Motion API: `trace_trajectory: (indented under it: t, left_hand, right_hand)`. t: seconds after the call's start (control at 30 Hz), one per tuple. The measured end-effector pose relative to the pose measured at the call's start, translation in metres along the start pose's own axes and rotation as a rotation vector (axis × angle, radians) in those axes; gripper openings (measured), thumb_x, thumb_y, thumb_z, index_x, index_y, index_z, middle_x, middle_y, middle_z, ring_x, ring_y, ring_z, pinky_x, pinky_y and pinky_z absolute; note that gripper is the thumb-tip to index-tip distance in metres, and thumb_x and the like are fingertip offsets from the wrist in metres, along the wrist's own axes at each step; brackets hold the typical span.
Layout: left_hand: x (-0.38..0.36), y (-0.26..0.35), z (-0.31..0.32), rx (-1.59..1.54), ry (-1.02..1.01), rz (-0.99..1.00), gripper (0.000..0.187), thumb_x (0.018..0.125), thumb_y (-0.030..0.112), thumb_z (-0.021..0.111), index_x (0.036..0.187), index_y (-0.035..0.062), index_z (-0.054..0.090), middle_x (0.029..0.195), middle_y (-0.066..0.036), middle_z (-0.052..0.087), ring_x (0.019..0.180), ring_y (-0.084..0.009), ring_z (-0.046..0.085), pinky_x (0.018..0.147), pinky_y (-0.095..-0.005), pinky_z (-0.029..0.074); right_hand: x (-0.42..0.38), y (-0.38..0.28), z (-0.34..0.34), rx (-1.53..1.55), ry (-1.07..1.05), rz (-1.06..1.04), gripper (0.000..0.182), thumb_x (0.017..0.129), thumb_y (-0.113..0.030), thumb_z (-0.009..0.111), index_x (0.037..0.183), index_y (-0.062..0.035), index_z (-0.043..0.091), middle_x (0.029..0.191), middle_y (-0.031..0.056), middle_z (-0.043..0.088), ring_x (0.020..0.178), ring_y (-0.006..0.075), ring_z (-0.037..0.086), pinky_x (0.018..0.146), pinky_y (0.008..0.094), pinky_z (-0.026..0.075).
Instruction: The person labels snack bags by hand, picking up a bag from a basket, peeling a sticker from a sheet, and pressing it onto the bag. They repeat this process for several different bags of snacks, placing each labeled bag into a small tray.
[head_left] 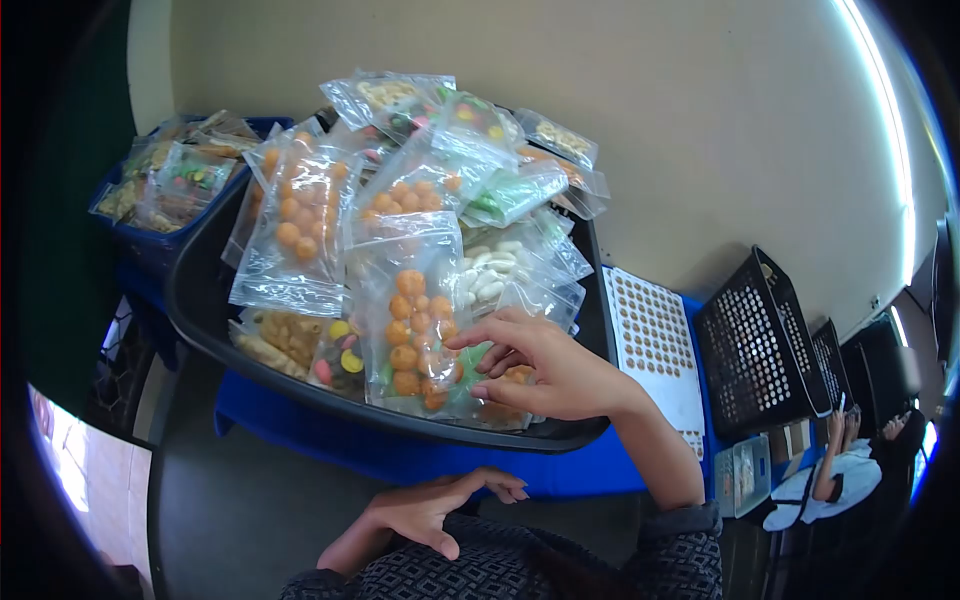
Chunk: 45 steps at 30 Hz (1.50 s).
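A large black basket (590, 440) is heaped with clear plastic bags of snacks. My right hand (555, 370) reaches over its front edge with fingers apart and slightly curled. Its fingertips are right at a clear bag of orange balls (405, 330), which lies on top at the front. Just left of that leans a second bag of orange balls (300, 215). White pieces show through another bag (490, 270) behind my right hand. Below the basket, close to my body, my left hand (425, 512) hovers with its fingers spread and nothing in it.
At the left stands a blue basket (185, 225) of more bagged snacks. On the blue tablecloth (570, 475) lies a white sheet with rows of small brown rounds (655, 330). A black perforated crate (750, 345) stands right of it. Another person (835, 480) is at the far right.
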<state>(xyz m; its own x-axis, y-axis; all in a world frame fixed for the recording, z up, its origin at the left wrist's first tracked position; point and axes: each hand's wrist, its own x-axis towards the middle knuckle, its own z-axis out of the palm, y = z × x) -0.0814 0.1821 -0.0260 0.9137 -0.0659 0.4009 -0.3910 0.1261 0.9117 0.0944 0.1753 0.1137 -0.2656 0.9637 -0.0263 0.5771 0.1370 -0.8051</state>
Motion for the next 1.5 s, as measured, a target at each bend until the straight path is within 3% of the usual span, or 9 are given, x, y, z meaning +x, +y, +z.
trace_trajectory:
  t: [0.23, 0.47, 0.67, 0.87, 1.03, 1.07, 1.2, 1.33, 1.5]
  left_hand:
    - [0.002, 0.0, -0.005, -0.042, 0.015, 0.011, 0.102, 0.057, 0.071, 0.056, 0.122, -0.0022, 0.03, 0.117, -0.018, 0.042, 0.11, -0.0268, 0.04, 0.093, -0.0396, 0.029]
    - [0.003, 0.005, 0.0, -0.14, 0.109, 0.136, 0.107, 0.053, 0.075, 0.054, 0.124, -0.0015, 0.03, 0.116, -0.018, 0.043, 0.109, -0.0284, 0.042, 0.093, -0.0406, 0.029]
    - [0.032, -0.009, 0.017, -0.187, 0.048, 0.028, 0.114, 0.051, 0.076, 0.054, 0.128, -0.0013, 0.023, 0.122, -0.02, 0.038, 0.114, -0.0298, 0.038, 0.096, -0.0425, 0.026]
    - [0.085, -0.02, 0.043, -0.285, 0.141, -0.265, 0.118, 0.05, 0.074, 0.058, 0.129, -0.0034, 0.016, 0.13, -0.017, 0.026, 0.119, -0.0291, 0.032, 0.098, -0.0431, 0.024]
    - [0.143, -0.032, 0.064, -0.341, 0.432, -0.212, 0.107, 0.049, 0.047, 0.078, 0.126, -0.0052, 0.024, 0.124, -0.015, 0.037, 0.116, -0.0265, 0.037, 0.096, -0.0381, 0.031]
    - [0.154, -0.038, 0.069, -0.412, 0.443, -0.144, 0.089, 0.056, 0.027, 0.08, 0.122, -0.0065, 0.03, 0.119, -0.016, 0.043, 0.111, -0.0245, 0.044, 0.094, -0.0357, 0.034]
    - [0.2, -0.044, 0.088, -0.171, 0.538, -0.353, 0.053, 0.069, -0.001, 0.065, 0.114, -0.008, 0.039, 0.107, -0.015, 0.053, 0.098, -0.0203, 0.053, 0.087, -0.0314, 0.041]
    - [0.241, -0.067, 0.101, -0.064, 0.581, -0.421, 0.047, 0.069, 0.0, 0.065, 0.11, -0.0086, 0.043, 0.105, -0.015, 0.054, 0.096, -0.0192, 0.054, 0.085, -0.0308, 0.043]
    - [0.272, -0.089, 0.108, -0.003, 0.628, -0.365, 0.048, 0.069, -0.001, 0.065, 0.11, -0.0091, 0.042, 0.103, -0.015, 0.054, 0.095, -0.0197, 0.054, 0.084, -0.0313, 0.043]
  right_hand:
    - [-0.015, 0.004, -0.003, 0.106, 0.268, 0.004, 0.024, 0.077, 0.007, 0.051, 0.099, 0.0001, 0.055, 0.088, 0.0041, 0.049, 0.08, 0.0077, 0.053, 0.067, 0.0207, 0.044]
    - [-0.078, -0.012, -0.026, 0.133, 0.758, -0.233, 0.023, 0.073, 0.011, 0.052, 0.095, 0.0051, 0.055, 0.09, 0.007, 0.049, 0.077, 0.0085, 0.05, 0.068, 0.0193, 0.041]
    - [-0.165, -0.005, 0.002, 0.286, 1.1, -0.301, 0.019, 0.067, 0.01, 0.057, 0.086, 0.0068, 0.056, 0.085, 0.0124, 0.05, 0.072, 0.0144, 0.051, 0.063, 0.0234, 0.043]
    - [-0.225, 0.031, 0.022, 0.45, 1.102, -0.255, 0.025, 0.063, 0.018, 0.057, 0.085, 0.0058, 0.058, 0.086, 0.0148, 0.053, 0.08, 0.0176, 0.053, 0.068, 0.0255, 0.046]
    - [-0.262, 0.069, 0.012, 0.497, 1.012, -0.141, 0.025, 0.069, 0.014, 0.057, 0.092, 0.0035, 0.059, 0.092, 0.0121, 0.054, 0.085, 0.0165, 0.054, 0.072, 0.0253, 0.047]
    - [-0.268, 0.077, 0.007, 0.483, 0.964, -0.094, 0.024, 0.071, 0.012, 0.056, 0.093, 0.0027, 0.059, 0.093, 0.0113, 0.054, 0.086, 0.0162, 0.054, 0.073, 0.0253, 0.047]
    - [-0.292, 0.123, -0.01, 0.585, 0.899, -0.092, 0.021, 0.076, 0.006, 0.055, 0.097, 0.0023, 0.057, 0.097, 0.0109, 0.054, 0.087, 0.0154, 0.055, 0.077, 0.0254, 0.047]
    - [-0.323, 0.181, -0.038, 0.699, 0.97, -0.046, 0.024, 0.077, 0.0, 0.058, 0.1, 0.0027, 0.054, 0.096, 0.0093, 0.054, 0.086, 0.0149, 0.056, 0.078, 0.0257, 0.046]
    - [-0.372, 0.328, -0.093, 0.536, 1.426, 0.268, 0.017, 0.077, -0.007, 0.06, 0.09, 0.002, 0.055, 0.079, 0.0056, 0.058, 0.074, 0.0091, 0.054, 0.067, 0.0211, 0.044]
